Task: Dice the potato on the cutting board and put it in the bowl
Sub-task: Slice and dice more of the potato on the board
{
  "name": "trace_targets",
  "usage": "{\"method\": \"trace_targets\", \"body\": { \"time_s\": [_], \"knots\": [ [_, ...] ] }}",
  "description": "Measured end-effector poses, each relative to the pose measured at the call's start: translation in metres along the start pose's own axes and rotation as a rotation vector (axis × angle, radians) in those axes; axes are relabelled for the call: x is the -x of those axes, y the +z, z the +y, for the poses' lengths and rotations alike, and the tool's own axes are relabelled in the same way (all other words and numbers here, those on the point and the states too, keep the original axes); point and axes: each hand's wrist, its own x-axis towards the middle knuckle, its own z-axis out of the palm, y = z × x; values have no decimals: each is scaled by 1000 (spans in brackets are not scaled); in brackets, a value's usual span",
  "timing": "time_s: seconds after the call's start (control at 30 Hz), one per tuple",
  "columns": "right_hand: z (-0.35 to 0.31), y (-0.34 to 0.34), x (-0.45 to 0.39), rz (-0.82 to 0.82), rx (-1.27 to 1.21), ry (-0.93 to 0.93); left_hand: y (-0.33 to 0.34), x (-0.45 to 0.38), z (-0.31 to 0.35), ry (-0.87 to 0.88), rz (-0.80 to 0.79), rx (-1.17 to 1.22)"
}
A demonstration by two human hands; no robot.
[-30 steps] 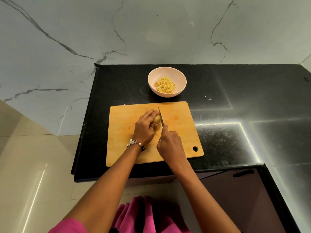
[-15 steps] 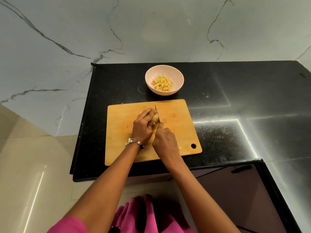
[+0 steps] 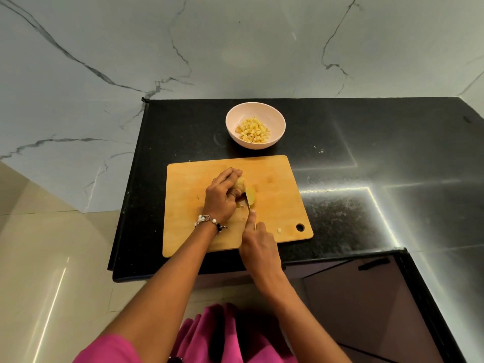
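Left hand (image 3: 219, 199) curled over pale peeled potato piece (image 3: 239, 183) on rectangular wooden cutting board (image 3: 277, 205), pinning it. Right hand (image 3: 258, 247) grips steel knife (image 3: 248, 203), forefinger along spine. Blade just right of left fingers; cut slice (image 3: 252, 195) beyond blade. Pink round bowl (image 3: 237, 119) of yellow potato cubes (image 3: 252, 129) well beyond grip, on black countertop (image 3: 366, 153).

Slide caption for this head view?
Left hand holds potato on cutting board; right hand slices with knife.
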Motion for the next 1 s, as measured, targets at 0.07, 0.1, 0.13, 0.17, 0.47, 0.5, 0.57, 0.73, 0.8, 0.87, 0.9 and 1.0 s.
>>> {"method": "trace_targets", "body": {
  "time_s": [0.07,0.1,0.13,0.17,0.47,0.5,0.57,0.73,0.8,0.87,0.9,1.0],
  "knots": [
    [5,-4,-3,-26,-59,-7,-1,0,0,4,-1,7],
    [10,-6,-6,-59,-93,7,-1,0,1,8,1,16],
    [14,-7,-9,-69,-99,15,-1,0,1,10,4,28],
    [19,-7,-12,-54,-99,24,-1,0,2,12,10,39],
    [75,-23,-37,95,-476,179,-1,0,-2,-30,-19,31],
    [77,-26,-37,117,-547,211,-1,0,-3,-34,-20,28],
    [79,-29,-38,139,-648,261,-1,0,-3,-38,-18,30],
    [80,-36,-46,140,-852,349,-1,0,-3,-47,-24,31],
    [74,-41,-46,175,-819,315,-2,0,-5,-46,-22,39],
    [60,-45,-44,166,-760,213,-2,-2,-6,-40,-17,56],
    [51,-45,-41,141,-721,151,-2,-2,-6,-32,-17,66],
    [27,-40,-34,115,-616,48,-2,-2,-7,-11,-14,75]
  ]
}}
